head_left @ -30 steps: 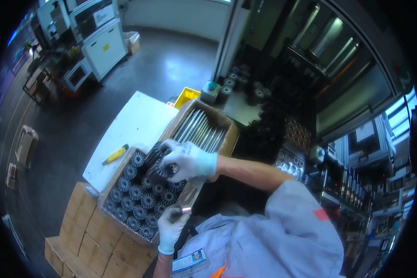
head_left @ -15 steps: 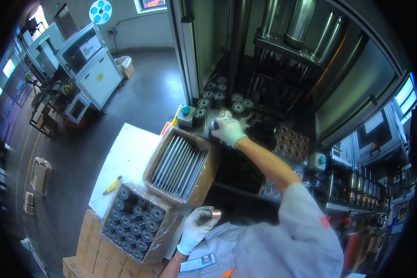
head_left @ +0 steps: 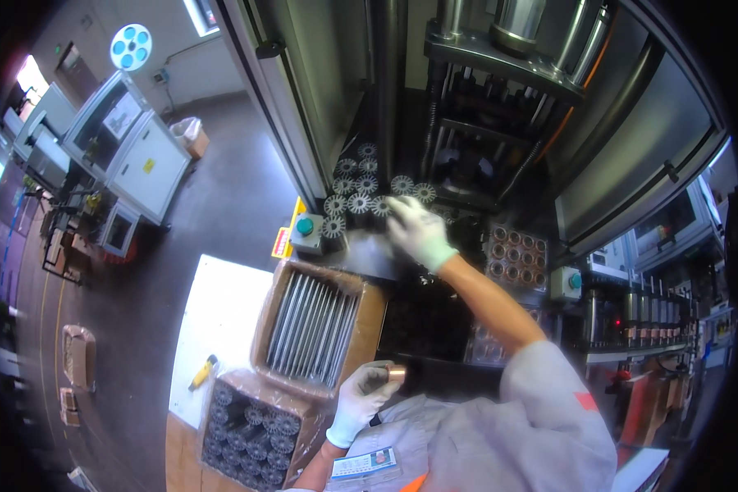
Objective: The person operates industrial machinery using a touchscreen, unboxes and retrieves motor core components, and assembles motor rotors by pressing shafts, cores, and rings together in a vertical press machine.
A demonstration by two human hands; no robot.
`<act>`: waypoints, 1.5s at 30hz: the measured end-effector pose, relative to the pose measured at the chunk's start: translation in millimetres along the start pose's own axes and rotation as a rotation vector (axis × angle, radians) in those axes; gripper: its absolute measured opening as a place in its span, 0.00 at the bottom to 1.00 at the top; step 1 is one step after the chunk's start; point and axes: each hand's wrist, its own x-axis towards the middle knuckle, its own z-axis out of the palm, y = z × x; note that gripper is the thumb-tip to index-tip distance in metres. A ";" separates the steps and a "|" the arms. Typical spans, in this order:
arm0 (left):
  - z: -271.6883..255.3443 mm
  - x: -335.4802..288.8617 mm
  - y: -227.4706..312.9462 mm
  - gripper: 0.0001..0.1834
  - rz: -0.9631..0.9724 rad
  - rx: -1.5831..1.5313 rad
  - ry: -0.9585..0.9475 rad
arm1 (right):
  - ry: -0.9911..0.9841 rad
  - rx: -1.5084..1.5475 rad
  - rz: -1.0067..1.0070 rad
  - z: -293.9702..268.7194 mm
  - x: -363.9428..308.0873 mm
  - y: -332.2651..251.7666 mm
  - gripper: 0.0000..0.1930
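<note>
Copper-coloured, a ring [head_left: 396, 373] is pinched by the nearly closed fingertips of the left hand [head_left: 359, 400], probably so its end stays free. Toward twelve o'clock, the right hand [head_left: 420, 234] curls partly; whether it grips, I cannot tell. Gears [head_left: 359, 202] stand at its ten o'clock, perhaps grouped for reach.

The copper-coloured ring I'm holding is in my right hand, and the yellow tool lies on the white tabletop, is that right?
Not quite, wrong side: the head view shows the copper-coloured ring in your left hand. The yellow tool does lie on the white tabletop.
</note>
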 end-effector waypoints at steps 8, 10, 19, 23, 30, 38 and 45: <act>3.0 77.4 21.4 0.10 -0.131 -0.279 -0.272 | 0.384 0.036 0.484 -47.9 17.5 134.0 0.46; 7.9 88.6 21.1 0.09 -0.117 -0.240 -0.310 | 0.368 0.154 0.606 -54.1 35.7 127.0 0.50; 30.0 115.2 19.4 0.09 -0.039 -0.019 -0.209 | 0.531 0.237 0.551 -35.0 84.0 170.5 0.32; 21.5 153.7 24.0 0.07 0.186 0.237 -0.101 | 0.586 0.269 0.515 -36.3 86.7 172.6 0.29; 46.5 222.0 57.3 0.08 0.363 0.514 -0.013 | 0.471 0.471 0.517 -50.8 80.6 162.2 0.29; 85.9 289.4 43.5 0.09 0.412 0.567 -0.004 | 0.478 0.399 0.483 -61.1 99.5 170.2 0.33; 110.9 307.7 48.5 0.10 0.391 0.560 -0.013 | 0.149 0.556 0.518 -107.8 100.8 158.1 0.29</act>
